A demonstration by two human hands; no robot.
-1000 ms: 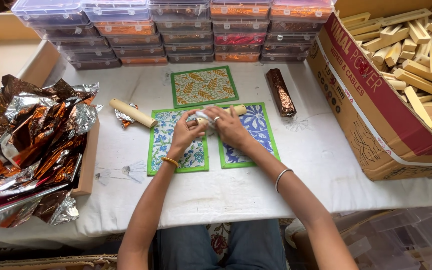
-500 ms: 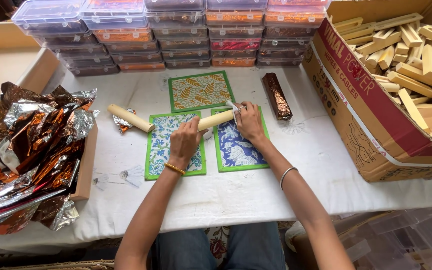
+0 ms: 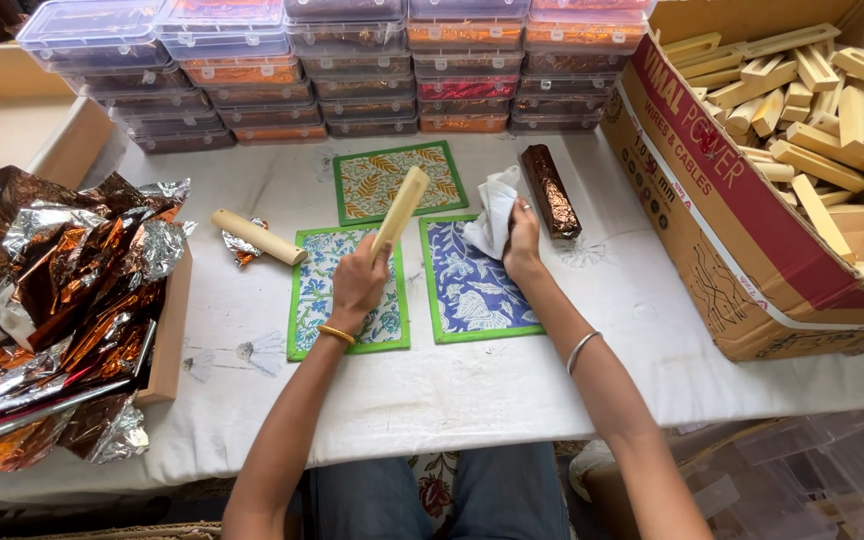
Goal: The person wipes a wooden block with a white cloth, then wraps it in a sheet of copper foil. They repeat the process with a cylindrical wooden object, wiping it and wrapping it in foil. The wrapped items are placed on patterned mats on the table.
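My left hand (image 3: 357,283) grips a pale yellow bar (image 3: 400,210) by its lower end and holds it tilted up over the left green-edged patterned mat (image 3: 317,300). My right hand (image 3: 522,240) pinches a white cloth (image 3: 495,218) above the blue-flowered mat (image 3: 472,290). A bar wrapped in brown foil (image 3: 550,190) lies just right of that hand. A second bare bar (image 3: 257,237) rests on the white table (image 3: 472,390) to the left, beside a scrap of foil (image 3: 243,246). A third mat (image 3: 399,180) lies farther back.
A big cardboard box (image 3: 742,230) full of pale bars stands at the right. Crumpled brown and silver foil (image 3: 52,300) is heaped in a tray at the left. Stacked clear plastic containers (image 3: 352,70) line the back edge.
My hands were together on one bar over the mats. They have parted: the left lifted the bar upright, the right drew away rightward with the white cloth.
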